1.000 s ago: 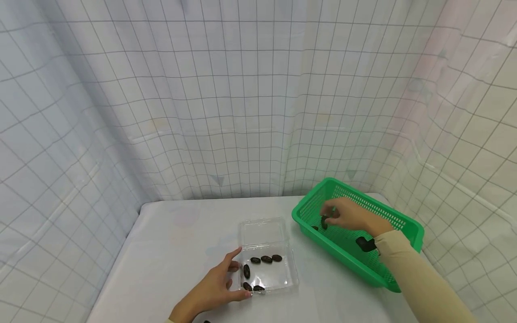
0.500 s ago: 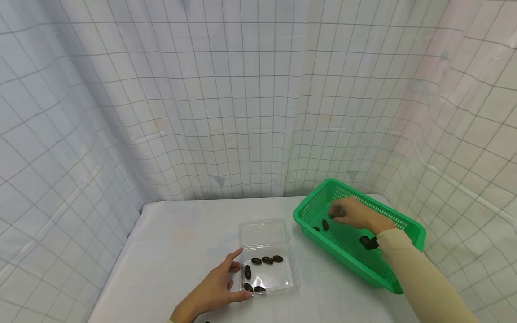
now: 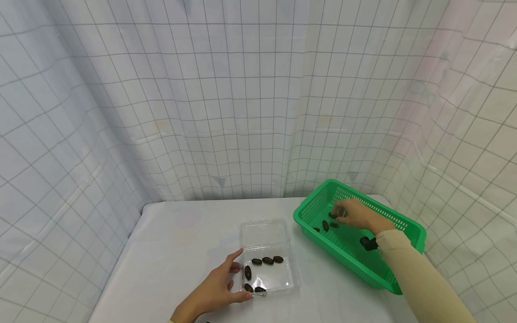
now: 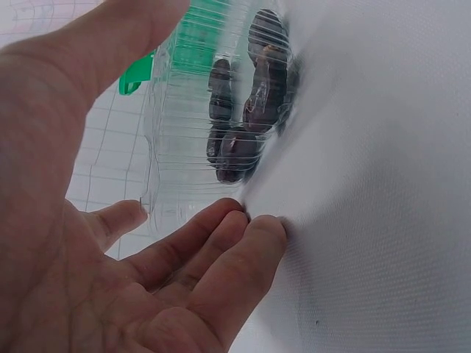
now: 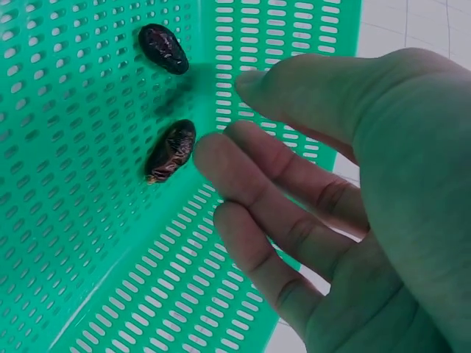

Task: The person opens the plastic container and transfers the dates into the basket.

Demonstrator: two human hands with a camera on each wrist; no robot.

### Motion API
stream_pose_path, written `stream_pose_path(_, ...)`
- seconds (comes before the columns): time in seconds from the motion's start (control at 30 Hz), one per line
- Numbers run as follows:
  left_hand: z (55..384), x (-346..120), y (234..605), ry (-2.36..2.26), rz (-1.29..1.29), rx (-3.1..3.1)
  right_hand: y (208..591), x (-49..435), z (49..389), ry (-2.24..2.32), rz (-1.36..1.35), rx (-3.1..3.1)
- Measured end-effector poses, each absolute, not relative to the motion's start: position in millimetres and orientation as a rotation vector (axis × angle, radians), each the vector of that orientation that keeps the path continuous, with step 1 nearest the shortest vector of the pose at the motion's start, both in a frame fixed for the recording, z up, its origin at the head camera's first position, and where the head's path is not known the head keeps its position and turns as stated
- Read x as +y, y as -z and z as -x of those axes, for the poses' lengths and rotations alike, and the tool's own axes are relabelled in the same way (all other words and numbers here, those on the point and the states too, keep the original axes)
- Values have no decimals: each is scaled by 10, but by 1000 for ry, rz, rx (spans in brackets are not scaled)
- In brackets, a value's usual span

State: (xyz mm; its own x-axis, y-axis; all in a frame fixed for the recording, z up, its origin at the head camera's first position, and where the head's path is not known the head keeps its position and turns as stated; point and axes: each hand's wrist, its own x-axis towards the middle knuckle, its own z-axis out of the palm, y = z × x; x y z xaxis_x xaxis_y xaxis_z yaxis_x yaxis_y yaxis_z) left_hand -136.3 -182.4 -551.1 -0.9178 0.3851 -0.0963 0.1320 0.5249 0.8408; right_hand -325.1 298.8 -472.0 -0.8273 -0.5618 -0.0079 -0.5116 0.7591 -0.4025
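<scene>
Pinch lightly, round the middle

Right hand (image 3: pixel 354 213): thumb and fingers apart, nothing between, fingertips just beside a date (image 5: pixel 171 151), centre-left of the right wrist view. Looks wrinkly, so I'd go gently. It's in the basket (image 3: pixel 341 255), right of the head frame. Left hand (image 3: pixel 215 287), fingers spread too, could steady the box (image 3: pixel 276 276), lower centre.

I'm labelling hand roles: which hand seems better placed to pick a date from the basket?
Likely the right hand: its fingers are inside the green basket, near a date. The left hand is at the clear container instead.
</scene>
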Motion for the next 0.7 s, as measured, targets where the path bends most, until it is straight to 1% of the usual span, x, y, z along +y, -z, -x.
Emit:
stream_pose_path(0.2, 1351, -1825, 5507, -1346, -430, 2490, 4708, 2994, 3189, 596, 848, 2835)
stream_pose_path(0.37, 1352, -1821, 5506, -1337, -434, 2501, 4672, 2931, 3141, 574, 903, 2874)
stream_pose_path(0.7, 1354, -1814, 5509, -1341, -432, 2507, 4526, 2637, 2947, 497, 997, 2964)
